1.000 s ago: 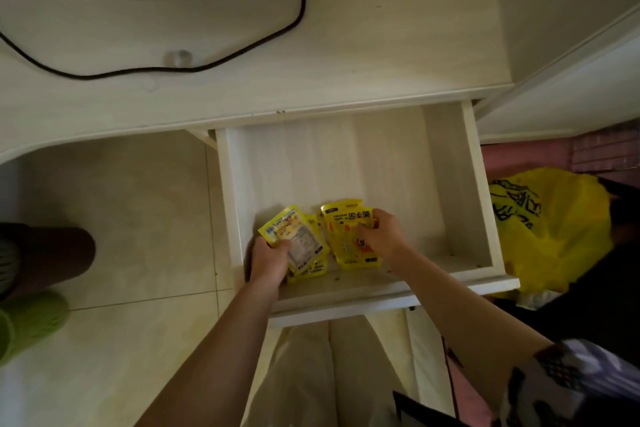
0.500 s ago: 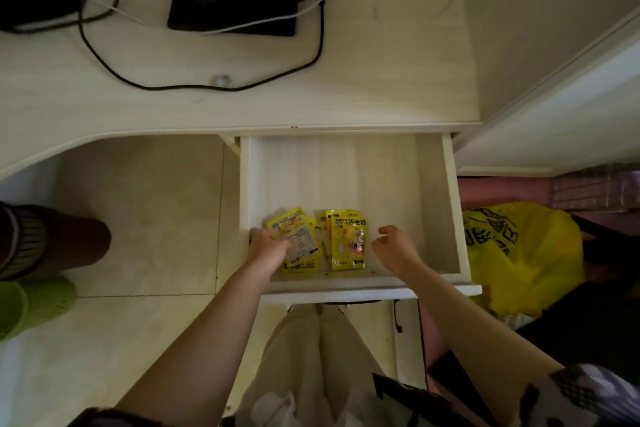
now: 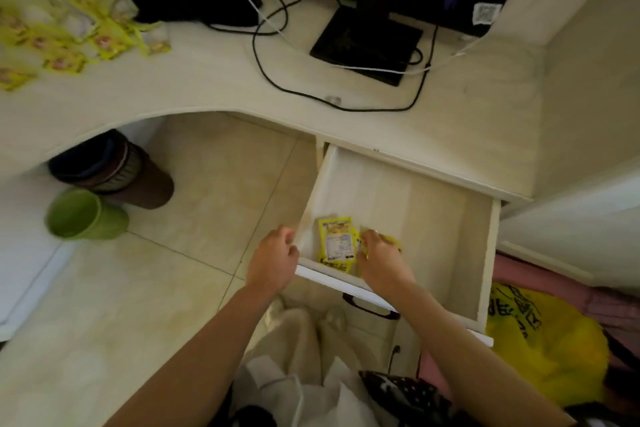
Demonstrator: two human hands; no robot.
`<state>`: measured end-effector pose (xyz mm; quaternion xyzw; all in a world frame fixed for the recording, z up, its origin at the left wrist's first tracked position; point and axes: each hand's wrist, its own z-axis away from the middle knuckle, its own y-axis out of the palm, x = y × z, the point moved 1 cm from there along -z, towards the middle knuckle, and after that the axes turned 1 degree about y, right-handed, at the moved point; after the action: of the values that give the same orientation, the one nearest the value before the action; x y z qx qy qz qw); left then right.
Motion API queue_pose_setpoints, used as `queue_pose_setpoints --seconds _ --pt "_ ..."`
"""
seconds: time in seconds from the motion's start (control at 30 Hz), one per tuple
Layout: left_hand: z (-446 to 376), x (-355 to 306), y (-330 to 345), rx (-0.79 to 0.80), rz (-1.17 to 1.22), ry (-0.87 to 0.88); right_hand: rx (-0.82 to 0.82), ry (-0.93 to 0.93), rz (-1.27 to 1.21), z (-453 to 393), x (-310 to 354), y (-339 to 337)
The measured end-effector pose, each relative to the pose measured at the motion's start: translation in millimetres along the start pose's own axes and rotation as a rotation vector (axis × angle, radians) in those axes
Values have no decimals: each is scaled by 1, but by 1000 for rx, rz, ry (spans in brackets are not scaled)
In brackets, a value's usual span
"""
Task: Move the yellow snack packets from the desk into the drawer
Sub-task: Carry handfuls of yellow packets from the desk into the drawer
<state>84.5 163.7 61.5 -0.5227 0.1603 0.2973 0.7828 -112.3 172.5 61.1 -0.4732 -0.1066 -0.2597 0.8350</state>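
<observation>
The white drawer (image 3: 485,253) under the desk (image 3: 207,90) is pulled open. A yellow snack packet (image 3: 337,243) lies flat at its front left, on top of another. A further packet (image 3: 393,240) peeks out from under my right hand (image 3: 381,255), which hovers over it with loosely curled fingers. My left hand (image 3: 277,258) is just outside the drawer's front left corner, loosely curled and holding nothing. Several more yellow packets (image 3: 69,38) lie scattered on the desk at the far left, blurred.
A black monitor base (image 3: 367,45) and black cables (image 3: 270,80) sit on the desk behind the drawer. A brown bin (image 3: 114,173) and a green bin (image 3: 83,215) stand on the floor at left. A yellow plastic bag (image 3: 543,350) lies right of the drawer.
Both hands have let go of the packets, which now lie in the drawer. My left hand has drawn back out past the drawer's corner. The view has swung left, showing the desk packets.
</observation>
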Motion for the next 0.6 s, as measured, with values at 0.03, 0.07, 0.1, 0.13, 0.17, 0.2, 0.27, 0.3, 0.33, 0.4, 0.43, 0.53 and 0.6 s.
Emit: queue_pose_setpoints --seconds 0.03,0.07,0.1,0.13,0.17,0.2,0.27,0.3,0.33,0.4,0.43,0.53,0.6 --pt "6 7 -6 -29 -2 0 8 -44 34 0 11 4" --pt "11 16 -12 -61 1 -8 21 -87 66 0 22 8" --pt "17 24 -18 -93 8 -22 33 -126 91 1 34 12" --pt "22 33 -24 -126 15 -38 46 -156 114 2 46 16" --pt "26 42 -29 -160 19 -52 56 -187 132 2 58 21" --pt "30 51 -35 -193 20 -65 65 -219 152 3 70 26" --pt "38 69 -47 -254 10 -98 74 -284 206 4 95 37" --pt "41 79 -53 -278 8 -121 79 -312 227 4 108 43" --pt "44 89 -60 -299 20 -149 93 -334 238 4 121 49" --pt "47 111 -77 -334 69 -221 119 -379 248 3 147 61" --pt "49 122 -87 -351 95 -259 122 -401 252 3 160 67" --pt "50 159 -122 -399 106 -312 109 -455 261 0 204 80" --pt "46 184 -149 -424 72 -309 109 -476 268 -3 234 90"
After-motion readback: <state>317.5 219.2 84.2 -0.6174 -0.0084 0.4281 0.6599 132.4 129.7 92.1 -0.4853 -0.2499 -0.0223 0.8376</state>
